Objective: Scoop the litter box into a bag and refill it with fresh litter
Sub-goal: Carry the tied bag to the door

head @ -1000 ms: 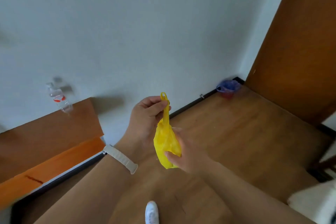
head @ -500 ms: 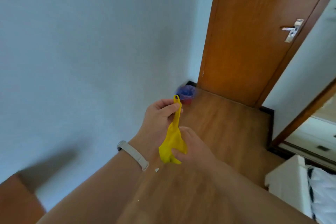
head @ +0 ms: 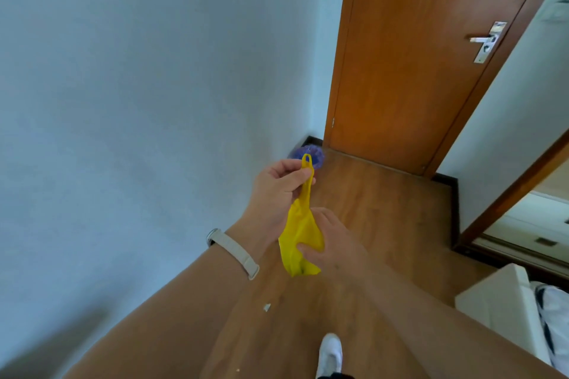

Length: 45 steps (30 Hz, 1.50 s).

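Observation:
A small yellow plastic bag hangs in front of me above the wooden floor. My left hand pinches its handle loop at the top, a pale band on that wrist. My right hand grips the bag's bulging lower part from the right. The bag is bunched up and its mouth is closed. No litter box, scoop or litter is in view.
A small bin lined with blue plastic stands in the corner behind my left hand. A brown wooden door with a metal handle is shut ahead. A pale wall runs along the left, a white box sits at lower right, and my white shoe is below.
The view has swung right, from the wall and an orange board to the door and corner. The blue-lined bin looks nearer. Both hands keep the same hold on the yellow bag.

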Available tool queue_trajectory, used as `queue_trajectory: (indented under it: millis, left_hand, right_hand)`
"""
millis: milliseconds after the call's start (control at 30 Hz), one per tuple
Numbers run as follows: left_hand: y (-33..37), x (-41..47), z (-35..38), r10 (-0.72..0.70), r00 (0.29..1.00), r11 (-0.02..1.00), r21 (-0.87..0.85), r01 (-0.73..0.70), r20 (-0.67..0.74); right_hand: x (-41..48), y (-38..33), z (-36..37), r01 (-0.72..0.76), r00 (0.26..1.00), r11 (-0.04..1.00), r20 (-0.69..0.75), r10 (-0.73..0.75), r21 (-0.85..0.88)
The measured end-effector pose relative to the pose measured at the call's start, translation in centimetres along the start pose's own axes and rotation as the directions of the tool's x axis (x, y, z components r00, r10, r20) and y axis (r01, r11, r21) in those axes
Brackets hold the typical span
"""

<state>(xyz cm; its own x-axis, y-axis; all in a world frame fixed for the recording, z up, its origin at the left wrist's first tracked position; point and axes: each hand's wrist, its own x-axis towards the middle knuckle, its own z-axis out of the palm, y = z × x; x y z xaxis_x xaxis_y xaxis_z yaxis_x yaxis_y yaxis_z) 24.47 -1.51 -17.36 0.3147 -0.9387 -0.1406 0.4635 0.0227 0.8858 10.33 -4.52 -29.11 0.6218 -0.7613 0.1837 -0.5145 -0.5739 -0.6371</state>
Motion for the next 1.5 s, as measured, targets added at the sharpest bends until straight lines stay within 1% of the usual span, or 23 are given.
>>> queue_trajectory:
  millis: [200, 333, 400, 500, 667, 800, 933, 1067, 1233, 1367, 1433, 1500]
  left_hand:
    - [-0.7, 7.9, 0.8, 0.001, 1.0, 0.999, 0.05, 0.0, -0.012]
    - [-0.7, 13.7, 2.7, -0.026, 0.998, 0.999, 0.038, 0.029, -0.065]
    - [-0.4, 16.6, 4.0, -0.016, 0.997, 0.995, 0.094, 0.024, -0.08]
    - [0.2, 20.9, 5.9, 0.056, 0.995, 0.976, 0.214, -0.038, -0.079]
    - [1.5, 27.2, 8.1, 0.065, 0.997, 0.982, 0.178, -0.055, -0.05]
    - [1.7, 32.8, 9.3, 0.057, 0.998, 0.989, 0.139, -0.053, -0.022]
    - [0.7, 38.2, 10.0, 0.011, 0.999, 0.993, 0.116, -0.015, 0.034]
    - [-0.2, 44.6, 9.5, -0.026, 0.996, 0.991, 0.131, 0.014, 0.09]
    - [0.7, 54.1, 9.1, -0.083, 0.984, 0.985, 0.166, 0.056, 0.157]
    - [2.0, 61.1, 8.6, -0.135, 0.972, 0.978, 0.184, 0.1, 0.193]
    - [2.5, 64.2, 8.5, -0.154, 0.965, 0.975, 0.19, 0.114, 0.213]
    - [3.2, 67.1, 8.6, -0.15, 0.968, 0.975, 0.194, 0.111, 0.2]
  right_hand:
    - [6.6, 4.9, 0.2, 0.0, 1.0, 1.0, -0.014, 0.0, 0.029]
    - [12.1, 8.7, -1.6, 0.014, 1.0, 1.0, 0.014, -0.014, 0.008]
    - [14.9, 10.5, -3.2, 0.048, 0.998, 0.999, 0.044, -0.048, -0.01]
    - [19.0, 12.7, -5.5, 0.085, 0.995, 0.996, 0.053, -0.083, -0.027]
    - [24.5, 15.7, -8.0, 0.079, 0.996, 0.997, 0.03, -0.078, -0.015]
    - [28.2, 18.0, -9.5, 0.023, 1.0, 0.999, -0.01, -0.024, -0.031]
    - [31.6, 20.7, -9.6, -0.041, 0.999, 0.999, -0.032, 0.04, -0.027]
    - [36.0, 23.5, -8.9, -0.085, 0.996, 0.995, -0.046, 0.082, -0.049]
    - [43.2, 26.5, -8.1, -0.213, 0.977, 0.968, -0.059, 0.206, -0.134]
    - [49.5, 28.1, -8.4, -0.237, 0.97, 0.966, -0.074, 0.23, -0.104]
    - [52.7, 28.4, -9.0, -0.234, 0.969, 0.968, -0.107, 0.225, -0.09]
    - [55.6, 28.9, -9.6, -0.226, 0.966, 0.971, -0.141, 0.215, -0.072]
